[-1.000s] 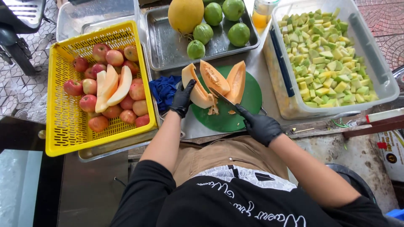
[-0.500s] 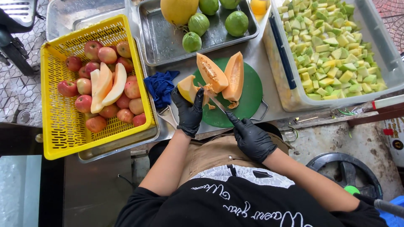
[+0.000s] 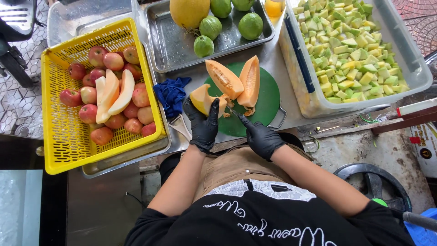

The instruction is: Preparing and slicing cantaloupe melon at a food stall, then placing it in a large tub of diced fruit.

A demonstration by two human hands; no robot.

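Observation:
My left hand (image 3: 202, 124), in a black glove, grips an orange melon wedge (image 3: 202, 99) at the left edge of the round green cutting board (image 3: 266, 102). In a matching black glove, my right hand (image 3: 261, 135) holds a knife (image 3: 231, 110) whose blade points at that wedge. Two more melon wedges (image 3: 237, 80) lie on the board, flesh up, with scraps of seeds beside them.
A yellow basket (image 3: 57, 136) at left holds red apples and peeled melon slices (image 3: 114, 91). Behind the board, a metal tray (image 3: 180, 43) carries a whole melon and green fruits. A clear bin (image 3: 412, 68) of diced fruit stands right. A blue cloth (image 3: 172, 93) lies beside the board.
Both hands have stayed at the wedge on the board's left edge; the knife has moved in closer to it. The camera view has shifted slightly.

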